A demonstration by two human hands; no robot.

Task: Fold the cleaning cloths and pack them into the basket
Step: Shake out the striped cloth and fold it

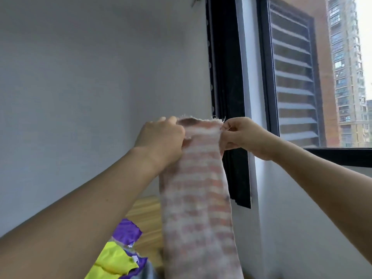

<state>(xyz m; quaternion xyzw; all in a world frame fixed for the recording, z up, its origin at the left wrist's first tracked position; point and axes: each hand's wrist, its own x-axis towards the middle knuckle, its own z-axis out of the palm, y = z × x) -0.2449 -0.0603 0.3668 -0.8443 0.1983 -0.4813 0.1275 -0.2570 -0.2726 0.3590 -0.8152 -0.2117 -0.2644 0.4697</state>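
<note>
A pink-and-white striped cleaning cloth (198, 198) hangs down in front of me, held up high by its top edge. My left hand (161, 141) grips the top left corner with curled fingers. My right hand (243, 135) pinches the top right corner. The cloth drops as a long narrow strip and its lower end runs out of the frame. No basket is in view.
Purple (125, 231) and yellow-green (114, 260) cloths lie bunched at the bottom left on a wooden surface (145, 214). A grey wall fills the left side. A black-framed window (227, 97) stands right behind the cloth.
</note>
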